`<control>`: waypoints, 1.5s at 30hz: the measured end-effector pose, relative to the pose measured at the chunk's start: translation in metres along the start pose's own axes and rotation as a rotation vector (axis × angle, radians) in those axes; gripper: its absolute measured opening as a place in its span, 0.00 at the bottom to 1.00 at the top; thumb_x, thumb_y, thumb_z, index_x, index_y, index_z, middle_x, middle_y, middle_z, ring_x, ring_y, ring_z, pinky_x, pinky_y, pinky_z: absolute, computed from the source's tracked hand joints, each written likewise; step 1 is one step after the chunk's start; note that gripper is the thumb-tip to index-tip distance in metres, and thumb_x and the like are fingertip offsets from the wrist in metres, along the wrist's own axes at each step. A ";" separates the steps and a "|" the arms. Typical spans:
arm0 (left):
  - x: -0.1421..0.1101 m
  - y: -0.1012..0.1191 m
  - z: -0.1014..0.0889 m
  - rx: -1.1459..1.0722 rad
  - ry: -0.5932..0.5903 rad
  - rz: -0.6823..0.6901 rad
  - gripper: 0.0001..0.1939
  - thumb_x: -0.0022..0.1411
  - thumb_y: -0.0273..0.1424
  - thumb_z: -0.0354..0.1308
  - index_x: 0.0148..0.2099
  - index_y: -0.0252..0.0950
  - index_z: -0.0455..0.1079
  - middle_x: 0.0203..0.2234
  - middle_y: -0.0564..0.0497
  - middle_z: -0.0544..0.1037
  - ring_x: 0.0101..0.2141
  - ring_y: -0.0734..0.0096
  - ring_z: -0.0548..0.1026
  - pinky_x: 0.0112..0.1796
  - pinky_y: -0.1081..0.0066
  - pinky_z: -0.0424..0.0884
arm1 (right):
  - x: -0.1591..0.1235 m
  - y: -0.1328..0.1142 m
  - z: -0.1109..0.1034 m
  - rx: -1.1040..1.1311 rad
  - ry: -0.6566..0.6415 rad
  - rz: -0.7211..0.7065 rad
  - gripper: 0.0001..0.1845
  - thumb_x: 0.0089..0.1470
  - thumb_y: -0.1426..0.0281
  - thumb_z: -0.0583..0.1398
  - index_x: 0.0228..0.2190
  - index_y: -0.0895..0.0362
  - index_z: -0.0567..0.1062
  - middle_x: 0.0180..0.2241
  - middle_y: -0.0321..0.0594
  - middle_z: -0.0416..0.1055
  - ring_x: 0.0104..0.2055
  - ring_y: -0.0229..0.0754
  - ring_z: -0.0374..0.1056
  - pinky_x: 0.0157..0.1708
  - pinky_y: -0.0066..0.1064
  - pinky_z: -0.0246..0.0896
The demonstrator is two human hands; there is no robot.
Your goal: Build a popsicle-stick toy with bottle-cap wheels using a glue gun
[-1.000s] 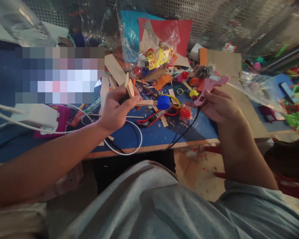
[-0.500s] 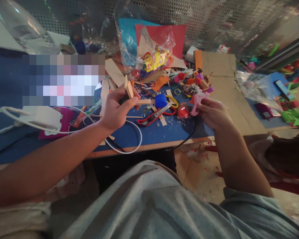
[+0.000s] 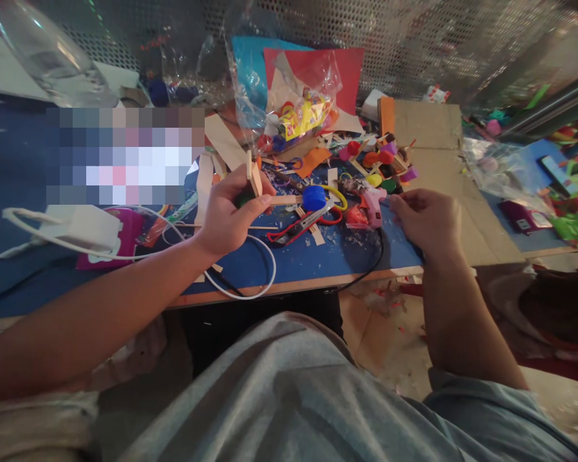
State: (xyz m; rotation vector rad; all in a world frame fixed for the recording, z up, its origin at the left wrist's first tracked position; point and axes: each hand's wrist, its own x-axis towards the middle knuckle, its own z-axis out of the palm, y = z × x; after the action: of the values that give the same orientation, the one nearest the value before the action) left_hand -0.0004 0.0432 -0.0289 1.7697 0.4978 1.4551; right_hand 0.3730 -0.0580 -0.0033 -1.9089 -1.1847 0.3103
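Observation:
My left hand (image 3: 234, 215) is closed around a small frame of joined wooden craft sticks (image 3: 252, 174), one stick pointing up and another reaching right toward a blue bottle cap (image 3: 314, 197). Something dark green shows under its fingers. At the right, my right hand (image 3: 428, 221) has its fingers pinched together just beside a pink hot glue gun (image 3: 373, 206); what they hold, if anything, I cannot make out. The glue gun rests on the blue tabletop by a red object in clear plastic (image 3: 356, 216). Between the hands lie a utility knife (image 3: 308, 221) and red-and-yellow-handled scissors (image 3: 331, 216).
Coloured caps and wood scraps (image 3: 380, 157) are heaped behind the glue gun. A white cable (image 3: 274, 263) loops near the front edge, left of the gun's black cord (image 3: 366, 273). A white adapter (image 3: 79, 224) sits left. Cardboard (image 3: 428, 125) covers the right side.
My right hand has let go of the pink glue gun and moved right, leaving it on the table. My left hand keeps the craft-stick frame in nearly the same place.

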 end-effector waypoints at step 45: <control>0.002 0.036 0.008 0.097 -0.185 -0.032 0.09 0.63 0.33 0.73 0.44 0.45 0.78 0.34 0.48 0.79 0.31 0.62 0.76 0.28 0.58 0.72 | -0.029 -0.102 0.090 0.354 -0.448 -1.011 0.05 0.68 0.65 0.69 0.44 0.48 0.86 0.43 0.39 0.87 0.45 0.45 0.84 0.49 0.40 0.84</control>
State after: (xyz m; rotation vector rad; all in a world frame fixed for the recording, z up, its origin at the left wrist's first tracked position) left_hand 0.0019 0.0193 -0.0003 1.9415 0.5044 1.2489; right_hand 0.2419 -0.0151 0.0130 -0.7814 -2.0586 0.3526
